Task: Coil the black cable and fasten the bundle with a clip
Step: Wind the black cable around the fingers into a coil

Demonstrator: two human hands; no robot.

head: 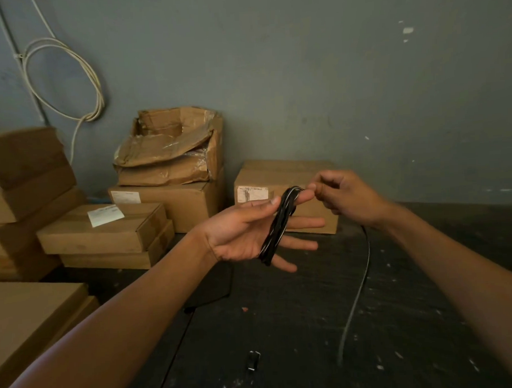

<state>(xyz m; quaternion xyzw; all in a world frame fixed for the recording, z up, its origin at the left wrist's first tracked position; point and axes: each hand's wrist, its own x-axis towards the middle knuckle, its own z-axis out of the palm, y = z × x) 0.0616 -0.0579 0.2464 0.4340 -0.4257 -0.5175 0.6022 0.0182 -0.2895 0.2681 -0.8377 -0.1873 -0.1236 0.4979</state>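
Note:
The black cable (277, 231) is wound in several loops around my left hand (239, 235), which is held palm up with fingers spread and the thumb pressing on the top of the coil. My right hand (348, 195) pinches the cable just past the left thumb tip. From the right hand a loose length of the cable hangs down and trails over the dark floor toward me. A small black clip (252, 360) lies on the floor below my hands, apart from both.
Cardboard boxes (103, 229) are stacked along the left side and against the grey wall (302, 74); one box (284, 189) sits right behind my hands. A white cable loop (68, 79) hangs on the wall at upper left. The dark floor (284, 324) is speckled with paint.

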